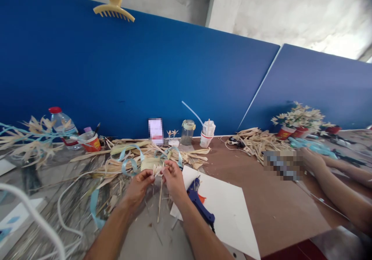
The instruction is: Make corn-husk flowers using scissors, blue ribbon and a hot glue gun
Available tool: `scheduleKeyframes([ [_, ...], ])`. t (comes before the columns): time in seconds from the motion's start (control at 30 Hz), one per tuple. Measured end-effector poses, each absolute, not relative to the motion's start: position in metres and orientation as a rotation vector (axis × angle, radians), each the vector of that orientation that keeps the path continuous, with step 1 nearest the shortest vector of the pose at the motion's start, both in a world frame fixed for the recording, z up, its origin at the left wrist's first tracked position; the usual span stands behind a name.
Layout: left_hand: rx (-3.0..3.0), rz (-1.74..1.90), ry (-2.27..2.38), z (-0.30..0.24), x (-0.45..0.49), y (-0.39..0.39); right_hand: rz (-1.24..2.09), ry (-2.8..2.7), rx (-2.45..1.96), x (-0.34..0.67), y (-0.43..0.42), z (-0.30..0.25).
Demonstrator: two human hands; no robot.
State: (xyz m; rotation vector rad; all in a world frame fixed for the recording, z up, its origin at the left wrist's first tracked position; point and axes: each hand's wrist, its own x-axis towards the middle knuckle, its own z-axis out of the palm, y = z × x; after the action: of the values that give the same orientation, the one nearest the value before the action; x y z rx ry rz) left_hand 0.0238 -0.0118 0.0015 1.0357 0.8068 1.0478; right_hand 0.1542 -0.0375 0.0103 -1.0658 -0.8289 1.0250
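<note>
A small pale flower [157, 170], seemingly of dried husk, is pinched between my two hands above the table. Its thin straw-like stem [160, 202] hangs straight down. My left hand [140, 184] grips it from the left with thumb and fingertips. From the other side, the fingers of my right hand [173, 175] close on its petals; the exact grip is partly hidden. Behind my hands lie dried husk strips [192, 156] and a curled light-blue ribbon [128, 166]. Beside my right forearm, a blue glue gun [200, 204] rests on a white board [232, 217].
At the back stand a phone [156, 130], a glass jar [187, 132] and a paper cup [206, 140]. A water bottle [62, 122] is at left. White cables [62, 209] cross the left side. Another person's arms [334, 178] are at right, near a husk pile [261, 143] and potted flowers [302, 120].
</note>
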Motion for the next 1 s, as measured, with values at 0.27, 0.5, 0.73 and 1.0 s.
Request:
scheduleKeyframes([
  [0.27,0.970,1.158,0.778,-0.006,0.023,-0.006,1.003,-1.056,-1.164,0.147,-0.040,0.005],
  [0.5,0.990,1.118,0.772,-0.002,0.029,-0.013,0.910,-1.141,-1.293,0.149,-0.043,0.010],
  [0.73,0.804,1.161,0.738,0.011,0.030,-0.018,0.943,-1.074,-1.290,0.150,-0.043,0.009],
  [1.0,0.778,1.101,0.757,0.016,0.031,-0.022,0.890,-1.141,-1.303,0.150,-0.042,0.008],
])
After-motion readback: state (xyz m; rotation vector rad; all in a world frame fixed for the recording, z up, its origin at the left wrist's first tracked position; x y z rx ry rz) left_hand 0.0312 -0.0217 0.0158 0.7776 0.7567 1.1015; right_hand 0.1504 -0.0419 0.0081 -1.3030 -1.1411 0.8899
